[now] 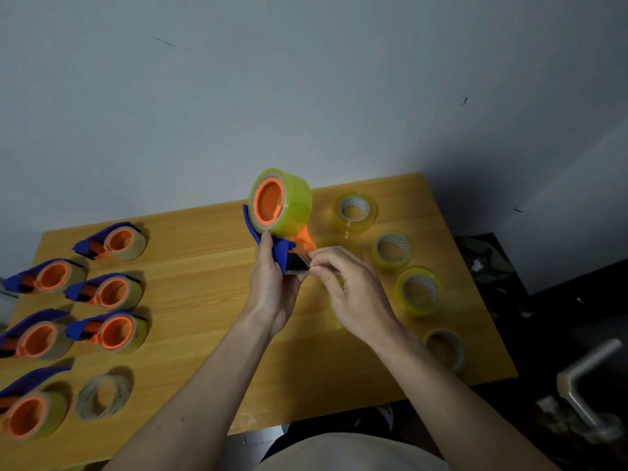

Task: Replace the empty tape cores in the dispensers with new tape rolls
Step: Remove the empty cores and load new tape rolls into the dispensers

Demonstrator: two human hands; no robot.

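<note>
My left hand [273,294] grips the blue handle of a tape dispenser [277,248] held upright above the wooden table [210,232]. A full yellowish tape roll [292,207] sits on its orange hub. My right hand [346,287] pinches the loose tape end [314,266] at the dispenser's mouth beside the orange flap. Several fresh rolls lie on the right, among them one at the back [355,212] and another [419,290] near my right wrist.
Several blue-and-orange dispensers with rolls lie at the left, such as one [112,241] at the back and one [108,331] nearer. An empty cardboard core [103,396] lies front left. A metal door handle [584,385] is at lower right. A grey wall stands behind.
</note>
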